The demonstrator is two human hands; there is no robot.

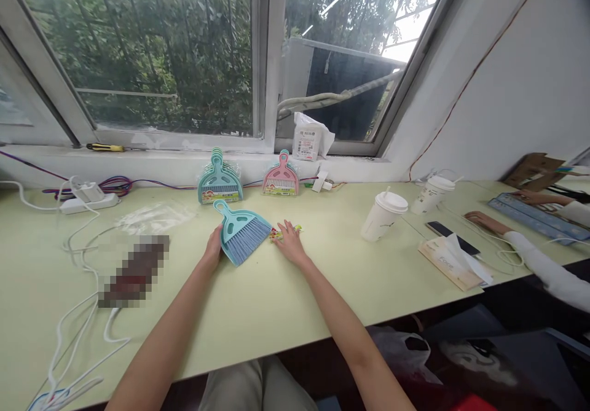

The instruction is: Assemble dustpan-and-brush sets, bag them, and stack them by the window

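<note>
Head camera: the left hand [213, 246], arm outstretched, grasps a dustpan-and-brush set [243, 236] toward eight o'clock, fingers partly hidden behind it; the right hand [289, 243], toward six, lies palm-down, fingers spread, mostly covering a colourful label [298, 228]; whether it pinches cannot be told.

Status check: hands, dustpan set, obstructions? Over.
Left hand holds dustpan set by its edge. Right hand over bright packaging, grip unclear. Teal stack close behind set.

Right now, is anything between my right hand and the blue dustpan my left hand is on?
Yes, a bit: one end of the colourful strip under your right hand pokes out toward the dustpan. Nothing else shows.
</note>
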